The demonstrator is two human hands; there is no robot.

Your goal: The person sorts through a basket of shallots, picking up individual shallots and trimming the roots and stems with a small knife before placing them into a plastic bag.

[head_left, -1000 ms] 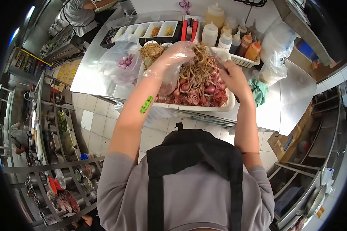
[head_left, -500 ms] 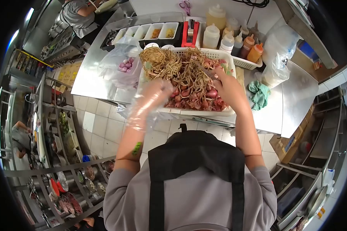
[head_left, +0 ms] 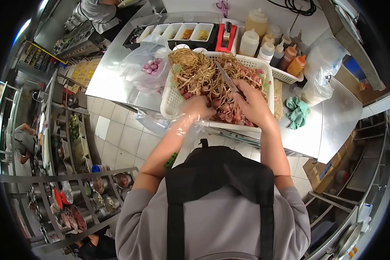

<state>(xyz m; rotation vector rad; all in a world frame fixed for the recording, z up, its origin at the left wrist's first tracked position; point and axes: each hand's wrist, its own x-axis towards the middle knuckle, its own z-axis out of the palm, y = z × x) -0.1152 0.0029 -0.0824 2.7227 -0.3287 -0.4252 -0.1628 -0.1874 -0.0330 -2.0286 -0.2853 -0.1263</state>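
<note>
A white perforated basket holds red shallots with dry roots and stems, plus loose reddish skins. My left hand, in a clear plastic glove, reaches into the basket's front left part. Its fingers are curled down among the shallots, and whatever they grip is hidden. In my right hand is a knife, its blade pointing up and left over the dry stems. A clear plastic bag with peeled shallots lies left of the basket.
Behind the basket are a tray of condiment tubs, a red-and-black tool and several squeeze bottles. A green cloth lies on the right. Another person stands at the far left.
My left hand has moved right and down into the shallots; before, it was blurred at the basket's left side. My right hand still holds the knife. The view has shifted slightly.
</note>
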